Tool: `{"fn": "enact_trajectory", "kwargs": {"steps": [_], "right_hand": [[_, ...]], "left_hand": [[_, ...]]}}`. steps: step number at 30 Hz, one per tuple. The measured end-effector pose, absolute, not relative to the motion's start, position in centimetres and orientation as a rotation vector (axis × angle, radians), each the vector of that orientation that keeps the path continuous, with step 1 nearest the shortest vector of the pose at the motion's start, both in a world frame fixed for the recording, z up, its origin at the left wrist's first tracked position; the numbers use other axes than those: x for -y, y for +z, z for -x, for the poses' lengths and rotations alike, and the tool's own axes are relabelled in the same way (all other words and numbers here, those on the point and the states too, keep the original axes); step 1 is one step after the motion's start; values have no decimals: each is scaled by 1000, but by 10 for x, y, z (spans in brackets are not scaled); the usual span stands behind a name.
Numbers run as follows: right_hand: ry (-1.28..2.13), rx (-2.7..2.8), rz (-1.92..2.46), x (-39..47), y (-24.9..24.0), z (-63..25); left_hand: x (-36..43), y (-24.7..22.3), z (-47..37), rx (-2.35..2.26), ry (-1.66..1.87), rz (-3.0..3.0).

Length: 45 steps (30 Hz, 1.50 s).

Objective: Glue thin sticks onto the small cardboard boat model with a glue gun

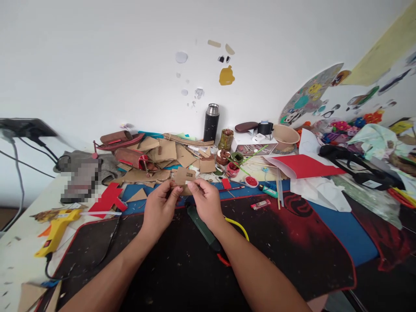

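A small piece of brown cardboard [183,177] with dark print is held up in both hands above the back edge of the black mat. My left hand [161,204] pinches its left end between thumb and fingers. On the right end, my right hand [205,200] has its thumb on the near face and its fingers behind, mostly hidden. Under my right hand and wrist lies a dark green tool [202,227]. Behind the hands is a pile of cardboard scraps [166,150].
A yellow glue gun [59,230] with its cord lies at the left. Toward the back stand a black flask [211,123], open paint jars [232,170] and a white box [253,146]. Red paper [305,167] and a black strapped item [355,168] are at the right.
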State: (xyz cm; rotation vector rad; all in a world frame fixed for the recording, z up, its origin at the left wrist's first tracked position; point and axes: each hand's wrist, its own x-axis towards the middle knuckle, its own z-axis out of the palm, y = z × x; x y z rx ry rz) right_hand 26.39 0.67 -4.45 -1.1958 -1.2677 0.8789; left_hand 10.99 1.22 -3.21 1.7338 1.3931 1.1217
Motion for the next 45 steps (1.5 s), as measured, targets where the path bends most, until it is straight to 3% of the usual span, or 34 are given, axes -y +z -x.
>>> {"fn": "enact_trajectory", "kwargs": {"steps": [7, 13, 21, 26, 32, 41, 45], "right_hand": [[1206, 1170, 1073, -8, -44, -266], [1213, 896, 993, -13, -41, -271], [1406, 937, 1014, -13, -50, -267], [1305, 1048, 1105, -13, -50, -266], [1143, 1229, 1126, -9, -52, -263], [1022, 1307, 1202, -11, -59, -261], [1219, 1213, 1156, -11, -59, -261]], "left_hand": [[-15, -33, -100, -1389, 1245, -1847], [-14, -23, -93, -1223, 1534, -1850], [-9, -33, -98, -958, 1322, -2201], [-13, -33, -103, -1072, 1543, -1748], [-19, -35, -105, -1159, 1177, -1529], [-20, -41, -103, -1447, 1060, -1832], [-21, -41, -103, -1355, 1089, -1730]]}}
